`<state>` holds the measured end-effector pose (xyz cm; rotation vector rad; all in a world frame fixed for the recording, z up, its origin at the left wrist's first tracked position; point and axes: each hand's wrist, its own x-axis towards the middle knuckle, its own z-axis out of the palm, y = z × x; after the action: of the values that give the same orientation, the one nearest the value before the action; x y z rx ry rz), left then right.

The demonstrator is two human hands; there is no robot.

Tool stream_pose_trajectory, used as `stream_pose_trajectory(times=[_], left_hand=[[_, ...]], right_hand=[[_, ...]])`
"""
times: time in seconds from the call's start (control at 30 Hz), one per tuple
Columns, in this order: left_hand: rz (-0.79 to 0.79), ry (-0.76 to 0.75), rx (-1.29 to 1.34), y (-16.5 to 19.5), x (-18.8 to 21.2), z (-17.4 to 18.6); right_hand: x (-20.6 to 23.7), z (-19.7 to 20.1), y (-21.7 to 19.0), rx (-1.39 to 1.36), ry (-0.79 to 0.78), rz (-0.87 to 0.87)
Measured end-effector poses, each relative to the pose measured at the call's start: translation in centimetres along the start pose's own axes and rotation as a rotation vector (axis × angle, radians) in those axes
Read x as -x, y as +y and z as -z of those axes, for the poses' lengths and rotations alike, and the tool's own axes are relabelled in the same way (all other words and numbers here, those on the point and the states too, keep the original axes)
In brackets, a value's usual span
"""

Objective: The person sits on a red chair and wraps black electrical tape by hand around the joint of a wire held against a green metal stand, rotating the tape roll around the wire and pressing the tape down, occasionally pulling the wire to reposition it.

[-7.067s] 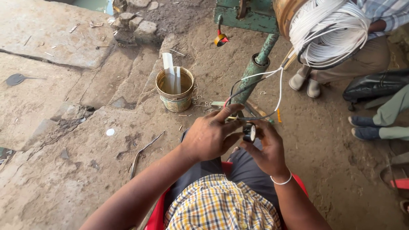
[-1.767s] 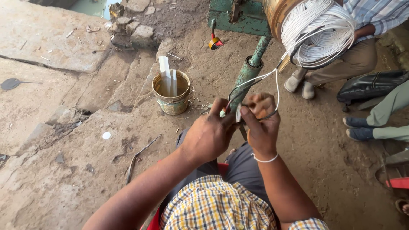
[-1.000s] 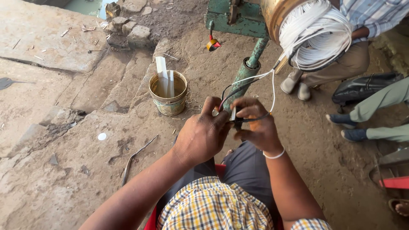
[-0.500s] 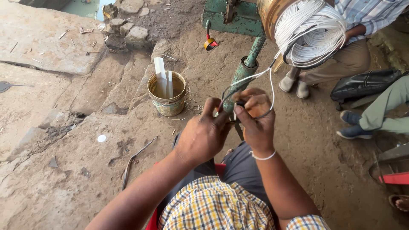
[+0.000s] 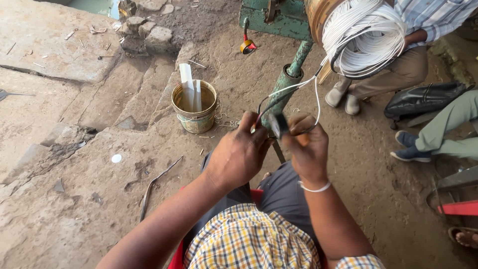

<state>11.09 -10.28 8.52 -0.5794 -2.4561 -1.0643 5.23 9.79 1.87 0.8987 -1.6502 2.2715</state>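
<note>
My left hand (image 5: pixel 239 153) and my right hand (image 5: pixel 308 147) are raised together over my lap, fingers closed around thin white and black wires (image 5: pixel 294 89). Between the two hands a strip of black tape or sleeve (image 5: pixel 279 124) wraps the wire ends. The wires run up to a large coil of white wire (image 5: pixel 363 37) wound on a drum at the upper right. A white band circles my right wrist. What the fingers pinch underneath is hidden.
A green metal stand (image 5: pixel 286 82) carries the drum. A rusty tin bucket (image 5: pixel 194 107) with white strips stands on the dirt left of it. A person (image 5: pixel 398 69) in brown trousers sits behind the coil; another person's legs (image 5: pixel 438 134) and a black bag (image 5: pixel 423 97) lie right.
My hands stayed together on the wires, shifting slightly as the right hand turned around the joint. The view drifted a little; the bucket and stand did not move.
</note>
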Motion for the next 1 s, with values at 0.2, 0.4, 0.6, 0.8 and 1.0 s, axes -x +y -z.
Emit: stream_pose_trajectory(times=[0.2, 0.4, 0.6, 0.8, 1.0], left_hand=[[0.014, -0.015, -0.006, -0.5, 0.4, -0.7], [0.013, -0.036, -0.070, -1.3, -0.9, -1.6], [-0.025, -0.039, -0.078, -1.7, -0.8, -2.5], [-0.049, 0.005, -0.039, -0.3, -0.1, 0.0], [-0.028, 0.027, -0.010, 2.1, 3.0, 5.6]], right_hand=[[-2.2, 1.4, 1.6, -0.010, -0.261, -0.014], [-1.0, 3.1, 0.5, 0.108, -0.310, -0.093], [-0.1, 1.9, 0.5, -0.056, -0.136, -0.077], [-1.7, -1.5, 0.6, 0.183, -0.062, 0.070], [0.0, -4.5, -4.0, 0.367, -0.290, 0.123]])
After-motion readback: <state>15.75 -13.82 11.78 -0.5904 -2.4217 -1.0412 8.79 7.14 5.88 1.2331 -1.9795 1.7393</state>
